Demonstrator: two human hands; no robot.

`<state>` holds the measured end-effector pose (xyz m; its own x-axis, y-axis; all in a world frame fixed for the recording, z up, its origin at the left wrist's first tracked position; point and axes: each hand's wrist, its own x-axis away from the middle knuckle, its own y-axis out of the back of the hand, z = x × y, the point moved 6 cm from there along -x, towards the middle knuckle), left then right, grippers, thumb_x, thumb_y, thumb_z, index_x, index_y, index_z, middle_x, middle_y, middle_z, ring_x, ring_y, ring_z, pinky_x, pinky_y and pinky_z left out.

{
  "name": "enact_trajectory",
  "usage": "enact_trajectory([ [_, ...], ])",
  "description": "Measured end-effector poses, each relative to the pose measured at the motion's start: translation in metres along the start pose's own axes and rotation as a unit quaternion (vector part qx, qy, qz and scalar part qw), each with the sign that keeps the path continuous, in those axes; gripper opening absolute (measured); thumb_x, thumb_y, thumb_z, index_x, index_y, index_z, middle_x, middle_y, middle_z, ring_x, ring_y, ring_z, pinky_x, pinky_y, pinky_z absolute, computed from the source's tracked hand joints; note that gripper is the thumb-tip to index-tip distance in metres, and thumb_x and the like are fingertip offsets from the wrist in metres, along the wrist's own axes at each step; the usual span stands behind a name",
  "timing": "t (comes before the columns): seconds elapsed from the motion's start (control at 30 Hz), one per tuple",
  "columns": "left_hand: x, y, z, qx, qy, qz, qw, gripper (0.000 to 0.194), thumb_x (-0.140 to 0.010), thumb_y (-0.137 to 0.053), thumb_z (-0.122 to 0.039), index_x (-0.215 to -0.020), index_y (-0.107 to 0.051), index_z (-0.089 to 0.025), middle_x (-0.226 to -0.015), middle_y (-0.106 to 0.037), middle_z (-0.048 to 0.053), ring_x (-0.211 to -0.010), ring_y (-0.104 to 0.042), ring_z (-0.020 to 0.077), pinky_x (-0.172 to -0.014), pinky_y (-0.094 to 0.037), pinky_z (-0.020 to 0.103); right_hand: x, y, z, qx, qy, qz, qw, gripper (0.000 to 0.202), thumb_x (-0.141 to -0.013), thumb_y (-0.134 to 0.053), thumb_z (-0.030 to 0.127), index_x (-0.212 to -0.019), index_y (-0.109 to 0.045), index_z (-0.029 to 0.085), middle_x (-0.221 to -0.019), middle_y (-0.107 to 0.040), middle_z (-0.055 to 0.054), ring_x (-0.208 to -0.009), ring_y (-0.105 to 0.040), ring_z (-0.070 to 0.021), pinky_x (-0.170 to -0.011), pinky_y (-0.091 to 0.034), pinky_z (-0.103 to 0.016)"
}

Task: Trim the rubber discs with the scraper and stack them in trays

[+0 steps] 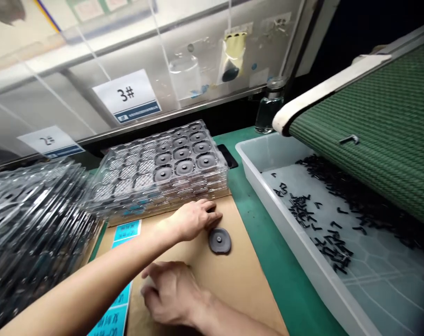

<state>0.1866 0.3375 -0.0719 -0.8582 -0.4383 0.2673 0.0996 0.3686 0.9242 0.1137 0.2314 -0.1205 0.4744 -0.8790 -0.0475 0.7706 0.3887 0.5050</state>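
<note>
My left hand [198, 217] reaches across the cardboard sheet [240, 275]. Its fingers are bent, with a gap between them, and the tips are close to the upper edge of a dark grey round-cornered disc [220, 241] with a small centre stud; whether they touch it I cannot tell. Nearer to me, my right hand [173, 291] is closed, thumb against fingers, around a small pale thing [147, 283] that is mostly hidden and blurred. Just beyond my left hand, a stack of clear plastic trays [156, 186] carries similar grey discs [184, 166] in its right-hand columns.
Several more clear trays [33, 233] are piled at left. On the right, a white bin [285, 224] contains many small black bent pieces [333, 249], below a green conveyor belt [380, 116]. A glass bottle [266, 112] stands behind. Blue labels [116, 317] lie on the cardboard.
</note>
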Motion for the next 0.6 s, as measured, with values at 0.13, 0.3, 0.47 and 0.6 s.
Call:
enact_trajectory([
  [0.13, 0.025, 0.003, 0.018, 0.048, 0.075, -0.083, 0.993, 0.032, -0.081, -0.064, -0.006, -0.107, -0.079, -0.016, -0.112, -0.070, 0.017, -0.112, -0.063, 0.0358, -0.098, -0.055, 0.049, 0.000, -0.002, -0.005, 0.003, 0.042, -0.039, 0.998, 0.035, -0.091, -0.053, 0.035, -0.118, -0.069, 0.021, -0.102, -0.080, -0.009, -0.097, -0.077, -0.0280, -0.090, -0.059, -0.038],
  [0.3, 0.121, 0.029, 0.012, 0.159, 0.196, -0.293, 0.922, 0.038, -0.091, -0.062, -0.025, -0.128, -0.072, -0.019, -0.127, -0.067, 0.015, -0.114, -0.064, 0.0302, -0.101, -0.053, 0.045, 0.002, -0.001, -0.001, 0.002, 0.099, -0.053, 0.994, 0.029, -0.095, -0.051, 0.030, -0.118, -0.064, 0.019, -0.094, -0.077, -0.008, -0.086, -0.074, -0.0251, -0.082, -0.057, -0.035],
  [0.47, 0.255, -0.018, -0.019, 0.554, 0.275, -0.468, 0.631, 0.039, -0.091, -0.068, -0.039, -0.123, -0.074, -0.018, -0.115, -0.073, 0.015, -0.105, -0.070, 0.0285, -0.088, -0.059, 0.040, 0.004, 0.005, 0.003, -0.039, 0.139, -0.102, 0.984, 0.025, -0.103, -0.042, 0.029, -0.108, -0.065, 0.021, -0.093, -0.074, -0.006, -0.086, -0.071, -0.0206, -0.081, -0.055, -0.032],
  [0.6, 0.315, -0.108, -0.064, 0.760, 0.273, -0.484, 0.337, 0.043, -0.079, -0.084, -0.041, -0.113, -0.080, -0.016, -0.099, -0.075, 0.011, -0.098, -0.074, 0.0287, -0.084, -0.060, 0.039, -0.001, 0.000, 0.002, -0.044, 0.158, -0.096, 0.982, 0.028, -0.104, -0.046, 0.035, -0.098, -0.069, 0.021, -0.094, -0.075, -0.008, -0.087, -0.071, -0.0215, -0.080, -0.055, -0.033],
])
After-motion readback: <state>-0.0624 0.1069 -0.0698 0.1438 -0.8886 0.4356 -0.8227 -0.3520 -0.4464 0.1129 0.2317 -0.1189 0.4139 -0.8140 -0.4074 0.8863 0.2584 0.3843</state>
